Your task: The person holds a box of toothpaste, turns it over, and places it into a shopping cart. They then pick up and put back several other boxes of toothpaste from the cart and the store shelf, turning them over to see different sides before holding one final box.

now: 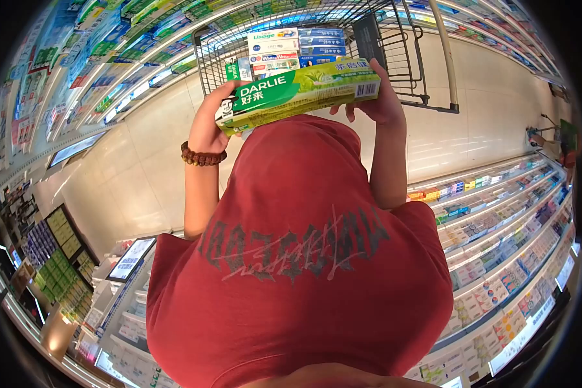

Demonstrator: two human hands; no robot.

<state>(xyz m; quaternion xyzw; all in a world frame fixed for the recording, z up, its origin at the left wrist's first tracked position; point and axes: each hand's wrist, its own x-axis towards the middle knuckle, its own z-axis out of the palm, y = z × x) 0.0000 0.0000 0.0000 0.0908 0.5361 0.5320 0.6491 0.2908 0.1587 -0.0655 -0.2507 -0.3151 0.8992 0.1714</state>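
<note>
A long green Darlie toothpaste box (297, 94) is held level across the front of the red shirt. My left hand (215, 116), with a brown bead bracelet at the wrist, grips the box's left end. At the other end, by the barcode, my right hand (383, 100) holds it, with some fingers curled below. Just beyond is a black wire shopping cart (401, 71). Stacked white boxes (273, 47) and blue boxes (322, 42) lie in it, partly hidden behind the green box.
Shelves of packaged goods rise at the left (77, 77) and at the lower right (498, 258). A pale tiled floor (129, 161) runs between them. The cart's upright post (445, 58) stands to the right. Another person (553, 141) is partly visible at the far right.
</note>
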